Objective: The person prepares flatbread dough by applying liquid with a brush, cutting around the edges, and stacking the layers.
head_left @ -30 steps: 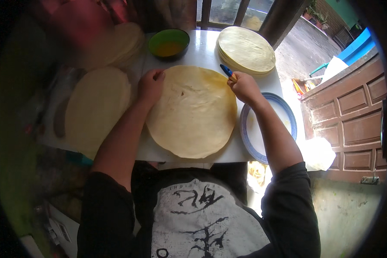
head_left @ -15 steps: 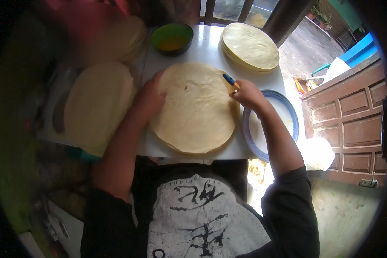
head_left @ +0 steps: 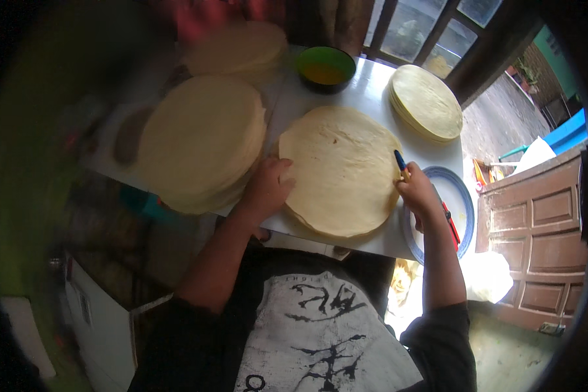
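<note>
A round stack of pale dough sheets [head_left: 340, 176] lies on the white table [head_left: 385, 238]. My left hand [head_left: 268, 183] is at its left edge, fingers loosely bent and apart. My right hand [head_left: 418, 193] is closed on a slim blue-and-yellow tool [head_left: 400, 160] at the stack's right edge, over the blue-rimmed plate [head_left: 464, 189]. A red item [head_left: 452, 225] shows on that plate, partly behind my right arm, too hidden to name.
A larger sheet stack [head_left: 199, 140] lies left, another [head_left: 235, 49] behind it, blurred, and a third [head_left: 424, 98] at the back right. A green bowl [head_left: 325, 65] holds orange-yellow liquid. A brown panelled door [head_left: 529, 235] and white bag [head_left: 487, 277] are right.
The view has turned, so the table sits further right. My left hand has slid down the stack's left edge and loosened. My right hand still holds the tool; the red item now shows on the plate.
</note>
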`<state>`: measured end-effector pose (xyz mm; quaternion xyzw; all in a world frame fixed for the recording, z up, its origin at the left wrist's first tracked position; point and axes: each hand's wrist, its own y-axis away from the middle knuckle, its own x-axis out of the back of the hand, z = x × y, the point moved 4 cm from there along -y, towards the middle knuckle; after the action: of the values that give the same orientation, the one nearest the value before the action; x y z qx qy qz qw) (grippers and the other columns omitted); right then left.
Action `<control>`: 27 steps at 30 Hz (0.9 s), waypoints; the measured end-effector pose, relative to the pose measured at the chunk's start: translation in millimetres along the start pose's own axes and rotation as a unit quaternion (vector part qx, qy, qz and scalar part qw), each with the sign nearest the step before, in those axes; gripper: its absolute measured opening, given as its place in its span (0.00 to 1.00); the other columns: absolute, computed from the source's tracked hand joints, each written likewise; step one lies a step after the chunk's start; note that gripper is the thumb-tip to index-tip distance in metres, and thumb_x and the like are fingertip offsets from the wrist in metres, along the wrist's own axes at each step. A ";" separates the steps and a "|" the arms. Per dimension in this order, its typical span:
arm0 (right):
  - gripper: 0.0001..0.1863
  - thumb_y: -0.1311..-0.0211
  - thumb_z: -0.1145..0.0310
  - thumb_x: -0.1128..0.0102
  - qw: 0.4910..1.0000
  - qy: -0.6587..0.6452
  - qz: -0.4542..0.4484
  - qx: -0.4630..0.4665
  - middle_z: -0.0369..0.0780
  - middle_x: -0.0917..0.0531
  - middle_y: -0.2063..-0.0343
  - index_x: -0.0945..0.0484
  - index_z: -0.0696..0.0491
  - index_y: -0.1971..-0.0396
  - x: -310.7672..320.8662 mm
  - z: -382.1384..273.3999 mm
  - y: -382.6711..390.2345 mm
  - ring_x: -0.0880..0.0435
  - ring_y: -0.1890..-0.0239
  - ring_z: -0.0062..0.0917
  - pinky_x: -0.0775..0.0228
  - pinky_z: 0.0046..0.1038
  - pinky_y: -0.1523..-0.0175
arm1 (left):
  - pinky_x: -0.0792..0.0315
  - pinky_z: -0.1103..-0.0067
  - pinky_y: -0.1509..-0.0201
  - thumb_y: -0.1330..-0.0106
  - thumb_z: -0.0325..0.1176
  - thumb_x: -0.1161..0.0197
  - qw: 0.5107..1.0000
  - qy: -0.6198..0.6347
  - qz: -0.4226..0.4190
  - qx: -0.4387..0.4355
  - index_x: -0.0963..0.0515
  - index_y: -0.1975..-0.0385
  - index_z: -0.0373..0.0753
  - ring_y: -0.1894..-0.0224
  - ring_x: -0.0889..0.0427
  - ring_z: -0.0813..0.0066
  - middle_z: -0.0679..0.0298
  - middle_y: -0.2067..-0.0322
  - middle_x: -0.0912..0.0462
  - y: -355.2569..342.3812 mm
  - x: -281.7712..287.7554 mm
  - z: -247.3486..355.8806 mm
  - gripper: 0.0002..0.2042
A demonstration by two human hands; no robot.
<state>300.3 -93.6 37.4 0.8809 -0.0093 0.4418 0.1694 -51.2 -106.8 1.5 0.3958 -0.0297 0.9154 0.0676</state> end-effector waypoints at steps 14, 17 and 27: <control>0.08 0.41 0.70 0.32 0.991 -0.055 -0.118 0.043 0.39 0.18 0.73 0.21 0.57 0.66 -28.3 3.1 38.1 0.21 0.69 0.25 0.28 0.31 0.59 | 0.24 0.70 0.48 0.38 0.29 0.29 0.989 0.121 0.080 0.011 0.22 0.39 0.33 0.57 0.19 0.64 0.51 0.50 0.18 16.3 -2.3 -14.3 0.25; 0.06 0.41 0.73 0.32 0.993 -0.041 -0.104 0.038 0.36 0.20 0.74 0.21 0.56 0.67 -32.5 -4.8 43.3 0.22 0.68 0.21 0.29 0.27 0.59 | 0.24 0.70 0.47 0.37 0.30 0.29 0.983 0.119 0.135 -0.047 0.22 0.39 0.33 0.55 0.18 0.65 0.52 0.50 0.17 14.3 -4.0 -20.3 0.25; 0.03 0.42 0.74 0.36 0.995 -0.055 -0.070 0.046 0.38 0.18 0.75 0.21 0.55 0.69 -28.6 6.2 46.6 0.21 0.69 0.25 0.28 0.29 0.60 | 0.24 0.71 0.43 0.35 0.30 0.30 0.981 0.180 0.056 0.045 0.24 0.37 0.33 0.49 0.18 0.62 0.53 0.49 0.19 12.0 -10.6 -30.4 0.26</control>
<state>280.0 -143.3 25.2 0.9093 0.0634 0.3795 0.1588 -67.6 -116.5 -27.1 0.2253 0.0023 0.9743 0.0022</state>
